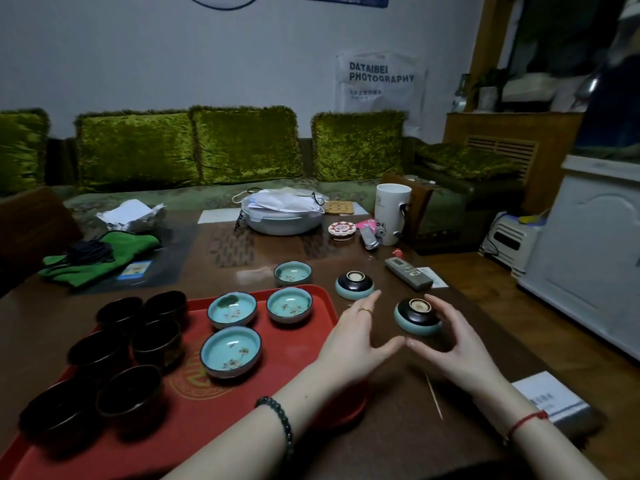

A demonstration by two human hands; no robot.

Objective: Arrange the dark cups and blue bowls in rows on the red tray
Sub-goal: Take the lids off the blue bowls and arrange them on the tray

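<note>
Red tray [277, 386] sits at the near left of the brown table [398, 445]. Six dark cups [157, 341] stand upright on its left part in two columns, glossy and near black. Three blue bowls [231, 351] stand upright on its right part, with pale turquoise insides, a small painted motif and dark rims.

A fourth upright bowl [293, 273] is on the table just beyond the tray's far edge. Two inverted bowls are on the table right of the tray; the far one [354, 285] and the near one [419, 315] both show a dark underside, a pale foot ring and a turquoise band.

Left hand [356, 337] is wide, fingers straight, holding nothing, and lies between the tray edge and the near inverted bowl. Right hand [450, 344] is loosely curved round that bowl's right side; contact cannot be told. The thumb tips almost meet in front of the bowl.

A remote control [408, 273] lies just behind the inverted bowls; farther back are a white mug [391, 213], a grey basin [284, 223] and a green cloth [100, 254]. A thin stick [434, 396] lies near the right wrist.
</note>
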